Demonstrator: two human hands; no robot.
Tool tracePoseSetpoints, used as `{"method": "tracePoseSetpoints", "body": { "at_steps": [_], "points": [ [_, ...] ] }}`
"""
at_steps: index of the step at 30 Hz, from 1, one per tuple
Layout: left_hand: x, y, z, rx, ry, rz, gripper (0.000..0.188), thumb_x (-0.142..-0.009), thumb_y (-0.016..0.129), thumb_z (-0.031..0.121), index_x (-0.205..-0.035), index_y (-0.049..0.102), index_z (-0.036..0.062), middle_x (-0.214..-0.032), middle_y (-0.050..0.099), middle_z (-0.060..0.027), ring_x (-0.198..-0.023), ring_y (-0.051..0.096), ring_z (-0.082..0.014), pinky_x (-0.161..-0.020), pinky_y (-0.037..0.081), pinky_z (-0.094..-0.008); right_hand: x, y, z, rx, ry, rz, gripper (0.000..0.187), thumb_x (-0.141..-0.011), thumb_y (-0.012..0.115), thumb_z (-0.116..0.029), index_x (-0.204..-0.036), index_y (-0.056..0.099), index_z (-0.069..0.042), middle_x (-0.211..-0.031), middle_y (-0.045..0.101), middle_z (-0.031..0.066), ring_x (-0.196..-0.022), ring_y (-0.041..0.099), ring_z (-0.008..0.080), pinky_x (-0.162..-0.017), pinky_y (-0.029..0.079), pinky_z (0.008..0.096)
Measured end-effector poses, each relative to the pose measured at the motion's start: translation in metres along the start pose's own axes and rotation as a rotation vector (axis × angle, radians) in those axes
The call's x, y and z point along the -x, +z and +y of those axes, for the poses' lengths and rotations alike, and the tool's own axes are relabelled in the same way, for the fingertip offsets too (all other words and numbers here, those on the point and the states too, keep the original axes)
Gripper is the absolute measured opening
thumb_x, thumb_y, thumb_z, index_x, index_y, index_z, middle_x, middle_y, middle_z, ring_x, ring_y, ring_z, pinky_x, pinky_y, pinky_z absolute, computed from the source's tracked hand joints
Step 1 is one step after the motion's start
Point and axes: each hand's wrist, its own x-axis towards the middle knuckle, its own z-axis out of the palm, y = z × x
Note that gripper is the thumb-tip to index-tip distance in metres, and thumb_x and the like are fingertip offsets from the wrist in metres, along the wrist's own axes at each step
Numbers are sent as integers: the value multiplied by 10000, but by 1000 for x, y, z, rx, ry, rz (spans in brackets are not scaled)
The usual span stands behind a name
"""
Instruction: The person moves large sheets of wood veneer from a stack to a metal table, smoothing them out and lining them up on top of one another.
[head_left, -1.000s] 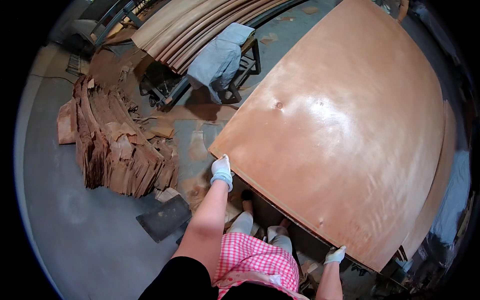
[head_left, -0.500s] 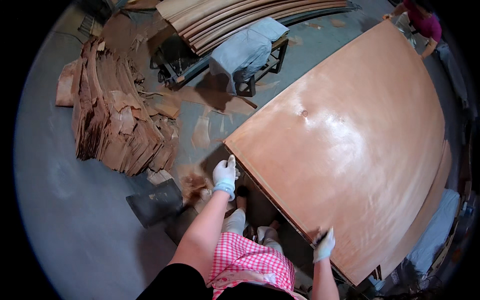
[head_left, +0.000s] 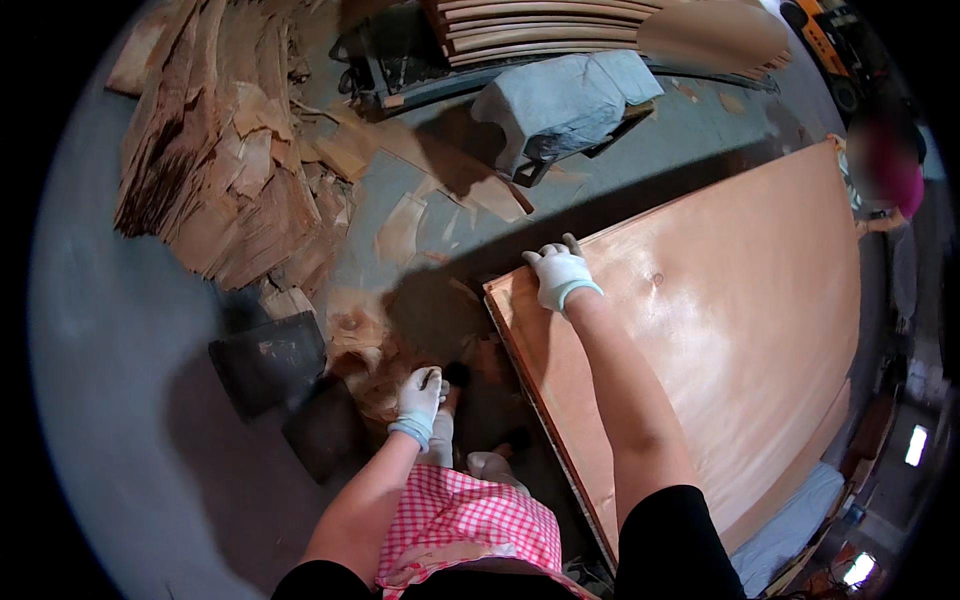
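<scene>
A broad, glossy reddish-brown wood sheet point(head_left: 720, 270) lies on a stack of similar sheets to my right. My right hand point(head_left: 562, 275), in a white glove, reaches across it, fingers bent over its far edge near the left corner; the fingertips are partly hidden. My left hand point(head_left: 420, 398), also gloved in white, hangs above the floor left of the stack, apart from the sheet. Its fingers are curled closed, with nothing visible in them. At the sheet's far right end stands a co-worker in a pink top point(head_left: 890, 175), hands close to the edge.
Ragged veneer scraps point(head_left: 220, 150) are heaped at the far left. Curved boards point(head_left: 550, 25) lie on a rack at the back, behind a grey-covered stand point(head_left: 565, 105). Dark flat blocks point(head_left: 268, 362) and loose veneer pieces point(head_left: 402, 228) lie on the floor.
My right hand has moved from the sheet's near edge to its far edge by the left corner. My left hand has let go of that corner and drawn back toward me.
</scene>
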Motion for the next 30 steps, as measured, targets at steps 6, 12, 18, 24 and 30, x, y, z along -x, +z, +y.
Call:
{"method": "tracePoseSetpoints", "body": {
  "at_steps": [6,12,18,24,30],
  "points": [
    [1,4,14,-73,185,-2,300,-950,646,187,-1193,616,14,-999,674,-77,-829,657,-139,-712,546,-255,35,-17,14,-88,-91,165,156,-779,598,-110,-897,698,-125,-960,638,97,-1056,597,282,-1187,253,454],
    [52,90,96,-686,845,-208,936,-790,789,467,-1466,347,-7,-1383,507,-244,-1159,603,-357,-1018,468,-423,75,-24,19,-272,-15,343,117,-731,629,-69,-821,671,-131,-954,651,83,-1042,592,284,-1186,253,461],
    [13,151,77,-204,275,-342,687,-807,812,250,-1355,499,-22,-1054,710,-75,-885,674,-189,-786,543,-326,98,-14,21,-378,49,513,427,-730,613,-56,-1151,613,-131,-1318,552,131,-1298,471,316,-1185,225,520],
    [8,141,80,50,-312,-536,404,-823,809,290,-1149,665,100,-913,665,-7,-684,589,-99,-532,428,-208,210,21,-20,-748,149,646,509,-818,571,-67,-1324,532,-101,-1438,472,164,-1284,445,436,-1133,320,530],
    [47,178,89,-868,632,-168,608,-825,772,451,-604,587,-85,-516,543,-140,-483,536,-205,-514,429,-457,377,90,-78,-1037,395,396,299,-876,541,-125,-1144,654,-53,-1094,675,183,-997,636,381,-878,522,452]
  ]
}}
